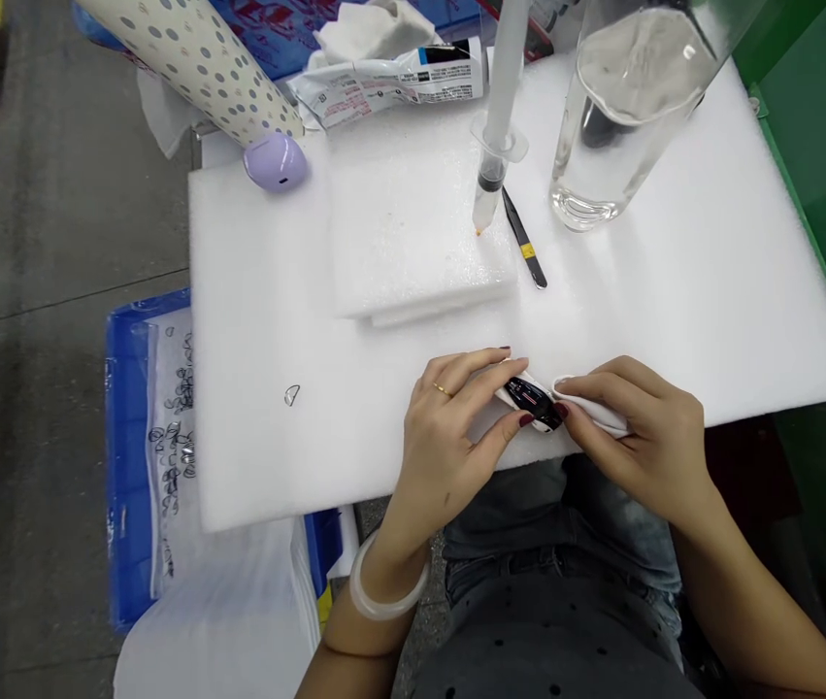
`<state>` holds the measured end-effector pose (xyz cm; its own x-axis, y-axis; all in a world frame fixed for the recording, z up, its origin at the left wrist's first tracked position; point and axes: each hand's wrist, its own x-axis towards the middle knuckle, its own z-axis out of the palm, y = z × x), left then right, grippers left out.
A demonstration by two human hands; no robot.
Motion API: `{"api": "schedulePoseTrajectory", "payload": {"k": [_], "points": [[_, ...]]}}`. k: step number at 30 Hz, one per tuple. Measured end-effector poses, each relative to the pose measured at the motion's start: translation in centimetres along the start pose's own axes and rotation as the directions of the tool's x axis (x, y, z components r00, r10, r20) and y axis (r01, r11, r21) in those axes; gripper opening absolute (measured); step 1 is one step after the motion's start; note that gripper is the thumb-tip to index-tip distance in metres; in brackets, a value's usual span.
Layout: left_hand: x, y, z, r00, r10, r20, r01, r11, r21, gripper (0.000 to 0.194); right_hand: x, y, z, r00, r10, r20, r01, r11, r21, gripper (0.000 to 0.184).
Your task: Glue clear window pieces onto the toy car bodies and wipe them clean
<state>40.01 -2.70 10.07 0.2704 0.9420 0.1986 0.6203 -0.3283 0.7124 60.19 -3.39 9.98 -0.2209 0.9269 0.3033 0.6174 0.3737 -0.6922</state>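
Note:
My left hand point(448, 427) is closed on a small rounded device point(533, 400) with a glossy black face and a white shell. Thumb and fingers grip it from its left side, hiding part of it. Folded white cloth point(597, 412) is pinched in my right hand point(649, 437), beside the device's right end. My right thumb lies against the edge of the black face. Both hands are above the front edge of the white foam board point(252, 291). Well left of them lies a small dark-outlined D-shaped piece point(291, 395).
A foam block point(413, 223) sits behind the hands, with a syringe point(496, 136) standing over it. Nearby are black tweezers point(525, 243), a water-filled clear container point(602, 146), a purple egg-shaped object point(276, 162), a dotted cylinder point(201, 68) and a white packet point(398, 83). A blue crate point(121, 466) is below left.

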Motion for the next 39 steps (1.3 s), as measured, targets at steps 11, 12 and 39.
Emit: {"api": "schedulePoseTrajectory", "payload": {"k": [11, 12, 39], "points": [[0.0, 0.4, 0.0, 1.000, -0.024, -0.013, 0.024, 1.000, 0.002, 0.034, 0.9, -0.8, 0.5, 0.994, 0.113, -0.001, -0.113, 0.993, -0.041, 0.009], [0.0, 0.4, 0.0, 1.000, -0.026, -0.014, 0.026, 1.000, 0.003, 0.033, 0.9, -0.8, 0.5, 0.994, 0.112, 0.000, -0.112, 0.993, -0.040, 0.009], [0.0, 0.4, 0.2, 0.998, -0.057, -0.035, 0.056, 0.998, -0.026, 0.037, 1.3, -1.3, 0.8, 0.999, -0.004, 0.037, 0.017, 0.936, -0.352, 0.027]]}}
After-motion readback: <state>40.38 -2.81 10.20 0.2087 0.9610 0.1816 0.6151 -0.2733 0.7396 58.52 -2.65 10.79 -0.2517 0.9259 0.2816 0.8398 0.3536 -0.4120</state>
